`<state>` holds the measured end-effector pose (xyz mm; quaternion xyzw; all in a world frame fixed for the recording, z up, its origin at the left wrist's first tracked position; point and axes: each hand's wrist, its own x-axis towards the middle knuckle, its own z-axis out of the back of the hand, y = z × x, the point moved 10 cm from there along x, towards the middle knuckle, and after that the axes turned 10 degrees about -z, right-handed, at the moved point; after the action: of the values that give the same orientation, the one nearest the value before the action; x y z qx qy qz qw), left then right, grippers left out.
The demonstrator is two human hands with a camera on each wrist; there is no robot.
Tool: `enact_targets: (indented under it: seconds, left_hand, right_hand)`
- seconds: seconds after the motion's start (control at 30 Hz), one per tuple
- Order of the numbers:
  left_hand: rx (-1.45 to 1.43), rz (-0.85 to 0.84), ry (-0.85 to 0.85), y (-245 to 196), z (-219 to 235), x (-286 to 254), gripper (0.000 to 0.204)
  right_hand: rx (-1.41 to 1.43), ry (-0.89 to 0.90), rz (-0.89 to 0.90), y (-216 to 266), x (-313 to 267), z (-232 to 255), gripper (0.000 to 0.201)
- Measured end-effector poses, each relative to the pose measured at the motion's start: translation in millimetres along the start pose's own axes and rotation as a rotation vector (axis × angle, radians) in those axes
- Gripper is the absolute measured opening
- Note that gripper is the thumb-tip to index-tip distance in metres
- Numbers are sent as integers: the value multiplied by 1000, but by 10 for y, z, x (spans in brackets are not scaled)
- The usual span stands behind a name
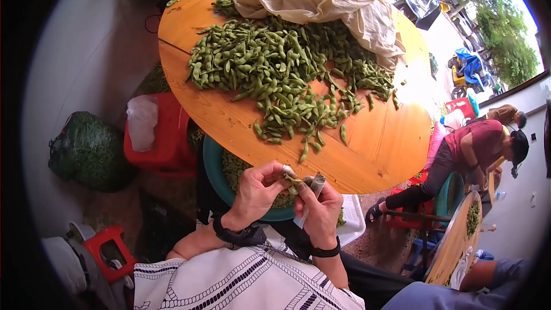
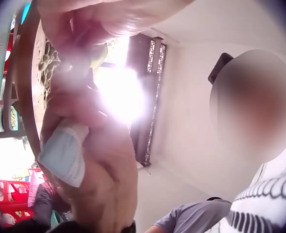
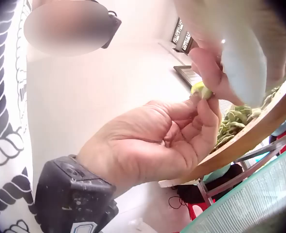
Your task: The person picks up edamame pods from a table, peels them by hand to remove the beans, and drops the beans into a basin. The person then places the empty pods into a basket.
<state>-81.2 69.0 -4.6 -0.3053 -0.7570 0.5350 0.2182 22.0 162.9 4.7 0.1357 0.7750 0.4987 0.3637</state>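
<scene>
Between both hands, above a teal basin [image 1: 213,175], is a green soybean pod [image 1: 293,184]. My left hand [image 1: 257,191] pinches the pod between thumb and fingertips, which shows in the right wrist view too, where the pod [image 3: 201,91] looks bright green. My right hand [image 1: 322,211] meets it from the other side, its thumb and finger on the pod. Grey wrapping [image 1: 317,182] covers a fingertip of the right hand, and a pale blue-white wrap [image 2: 65,153] shows on it in the left wrist view. Shelled beans [image 1: 234,166] lie in the basin, partly hidden by the hands.
A large heap of pods [image 1: 258,57] covers much of the round wooden table [image 1: 367,149], with a cream cloth [image 1: 327,0] over its back. A white basket [image 1: 354,218] stands right of the basin. Red stools [image 1: 163,132] and a full green bag [image 1: 92,152] stand left.
</scene>
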Motion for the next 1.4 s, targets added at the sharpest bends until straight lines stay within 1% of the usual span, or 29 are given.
enact_targets:
  seconds: [0.07,0.13,0.17,0.23,0.37,0.43,0.47,0.53,0.57,0.63,0.67,0.73,0.77,0.8,0.83,0.87,0.9,0.97,1.0,1.07,1.1,1.13,1.17,1.2,1.23,1.27,1.3,1.37,1.4]
  left_hand:
    - [29,-47,-14,-21,17,-12,12]
    - [110,-136,-8,-90,27,-13,15]
    - [108,-136,-8,-70,33,-13,15]
    - [64,-174,38,-62,0,-3,15]
    - [71,-202,39,-81,-21,3,15]
    - [253,-218,-19,-229,4,14,19]
    - [255,-217,-16,-240,3,10,19]
    - [555,-236,-24,-281,28,-10,19]
    - [557,-234,-17,-268,41,-8,19]
    - [866,-538,-18,-520,-30,-57,20]
    - [865,-536,-12,-547,-38,-40,20]
    - [932,-535,77,-617,-129,37,23]
    - [931,-538,80,-633,-163,94,23]
    - [956,-537,51,-656,-206,163,24]
    - [980,-536,22,-678,-242,232,26]
    - [1003,-472,47,-537,-260,341,38]
    - [999,-476,51,-492,-300,428,38]
    - [1066,-504,28,-450,-374,597,48]
    - [1084,-561,39,-435,-425,647,53]
    - [1066,-563,33,-429,-445,680,52]
    - [1052,-564,28,-425,-447,691,51]
    - [941,-429,24,-300,-361,729,47]
    - [946,-426,26,-327,-346,714,47]
    - [700,-279,8,-261,-242,715,41]
    - [455,-130,-9,-142,-154,693,36]
    - [67,-59,15,19,-133,680,23]
    - [-121,65,53,70,-146,638,19]
    - [-424,238,65,159,-163,531,15]
    - [-420,235,60,157,-152,507,15]
  right_hand:
    - [44,-5,-36,-34,-6,8,8]
    - [147,128,-171,-138,-10,-85,10]
    - [146,126,-171,-144,0,-50,10]
    - [289,293,-309,-287,14,-141,12]
    - [357,331,-358,-351,49,-162,11]
    - [284,249,-248,-323,91,-132,8]
    - [288,248,-248,-348,91,-170,8]
    - [-154,-23,87,-96,75,-15,4]
    - [-149,-28,87,-120,75,-2,4]
    - [-324,-171,301,36,-7,90,3]
    - [-266,-165,275,50,-31,148,6]
    - [-267,-186,230,116,-115,299,7]
    - [-270,-201,191,124,-141,406,9]
    - [-337,-254,274,181,-205,574,10]
    - [-317,-368,336,289,-293,732,9]
    - [-367,-449,324,313,-362,964,9]
    - [-406,-567,309,310,-416,1229,7]
    - [-958,-739,370,311,-511,1680,10]
    - [-961,-742,372,335,-578,1793,10]
    - [-1474,-791,566,459,-707,1606,15]
    - [-1474,-791,565,500,-718,1560,15]
    - [-1185,-729,402,489,-672,1647,18]
    - [-894,-659,243,401,-605,1703,20]
    - [-676,-555,212,341,-541,1634,24]
    - [-669,-556,204,371,-521,1503,24]
    - [-524,-364,194,373,-431,1223,26]
    - [-378,-172,186,386,-354,928,28]
    - [-423,21,184,421,-251,446,30]
    - [-423,98,193,442,-217,247,33]
